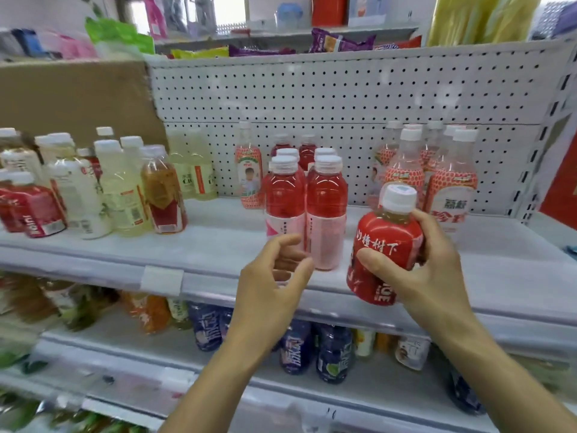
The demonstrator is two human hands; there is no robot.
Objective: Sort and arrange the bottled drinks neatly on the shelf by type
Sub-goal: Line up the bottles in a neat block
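My right hand point(421, 264) grips a red-labelled bottle point(379, 245) with a white cap, held in the air just in front of the white shelf point(218, 245). My left hand point(274, 285) hovers left of it with loosely curled fingers, holding nothing, close to two red drink bottles with pink labels point(326, 204). More of these red bottles stand behind them. Strawberry-patterned bottles point(452, 185) cluster at the right rear, and one more point(248, 170) stands alone by the pegboard. A mixed group of pale, amber and red-labelled bottles point(118, 189) crowds the shelf's left end.
A white pegboard back panel point(343, 98) closes the shelf behind. A cardboard box point(71, 98) sits at the upper left. The lower shelf point(156, 354) holds blue, orange and other bottles. Snack bags lie on the top shelf point(312, 42). A shelf upright point(549, 129) bounds the right.
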